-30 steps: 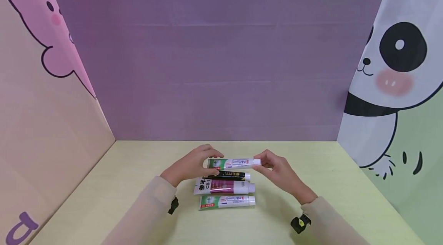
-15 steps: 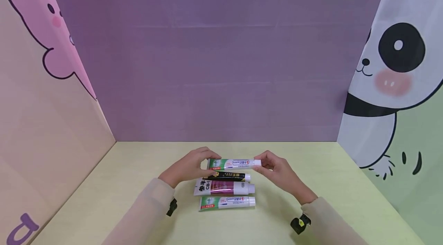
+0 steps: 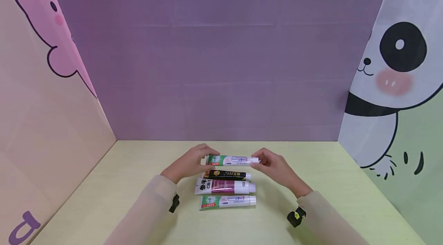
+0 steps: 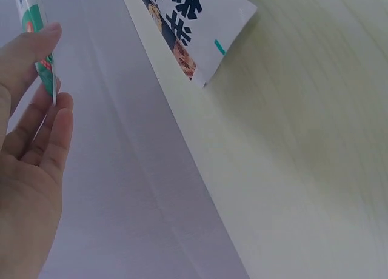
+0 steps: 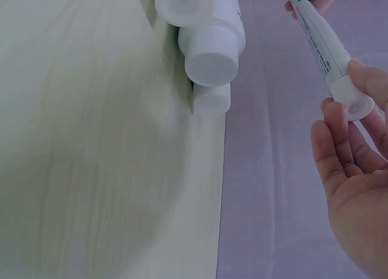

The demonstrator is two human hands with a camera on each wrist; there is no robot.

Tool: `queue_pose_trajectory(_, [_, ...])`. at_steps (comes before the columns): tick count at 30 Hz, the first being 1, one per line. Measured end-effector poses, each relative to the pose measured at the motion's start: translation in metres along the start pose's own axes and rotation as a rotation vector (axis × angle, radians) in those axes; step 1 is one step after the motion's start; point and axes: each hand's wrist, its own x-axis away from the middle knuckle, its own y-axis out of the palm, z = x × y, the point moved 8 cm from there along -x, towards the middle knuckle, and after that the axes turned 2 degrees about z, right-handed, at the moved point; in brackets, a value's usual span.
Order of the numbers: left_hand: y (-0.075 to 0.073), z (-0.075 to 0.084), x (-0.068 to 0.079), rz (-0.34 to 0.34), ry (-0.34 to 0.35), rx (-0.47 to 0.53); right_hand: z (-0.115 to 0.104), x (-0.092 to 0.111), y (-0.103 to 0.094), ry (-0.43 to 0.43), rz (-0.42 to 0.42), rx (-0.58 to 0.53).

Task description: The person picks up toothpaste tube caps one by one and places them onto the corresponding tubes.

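Both hands hold a green-and-white toothpaste tube [image 3: 237, 160] level, apart from the black tube in front of it. My left hand [image 3: 189, 163] pinches its flat green end between thumb and fingers, seen also on the tube [image 4: 31, 15] in the left wrist view. The white cap end is pinched by my right hand [image 3: 277, 167]; the right wrist view shows thumb and fingers around the cap [image 5: 353, 103]. Nearer the person lie a black toothpaste tube [image 3: 230, 175], a white-and-purple tube [image 3: 223, 187] and a second green-and-white tube [image 3: 230, 201], caps to the right.
The pale wooden table [image 3: 138, 183] meets a purple back wall [image 3: 221, 64]. Printed side panels stand left [image 3: 41, 129] and right [image 3: 408, 129], the right one with a panda. Dark wrist devices sit at both sleeves.
Both hands have shifted slightly up and left in the head view with the held tube, widening the gap to the black tube. The tubes on the table stay in place.
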Motion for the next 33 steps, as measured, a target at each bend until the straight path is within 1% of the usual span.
queue_pose_trajectory(3, [0.001,-0.004,-0.003,0.009,-0.012,0.0,0.005,-0.005,0.003,0.035,-0.006,0.0])
queue_pose_trajectory(10, [0.007,-0.016,-0.008,0.024,-0.077,0.043,0.02,-0.013,0.012,0.105,-0.024,0.027])
queue_pose_trajectory(13, [0.009,-0.02,-0.008,0.021,-0.094,0.064,0.025,-0.015,0.015,0.122,-0.031,0.038])
queue_pose_trajectory(18, [0.012,-0.024,-0.008,0.017,-0.121,0.078,0.029,-0.018,0.019,0.14,-0.032,0.025])
queue_pose_trajectory(22, [0.014,-0.03,-0.009,0.017,-0.126,0.084,0.031,-0.021,0.023,0.142,-0.022,0.018])
queue_pose_trajectory(26, [0.017,-0.037,-0.011,0.028,-0.132,0.081,0.035,-0.023,0.027,0.163,-0.011,0.013])
queue_pose_trajectory(29, [0.021,-0.043,-0.011,0.038,-0.152,0.086,0.038,-0.023,0.03,0.19,-0.004,0.011])
queue_pose_trajectory(33, [0.024,-0.048,-0.01,0.043,-0.186,0.117,0.04,-0.024,0.031,0.214,0.003,0.023])
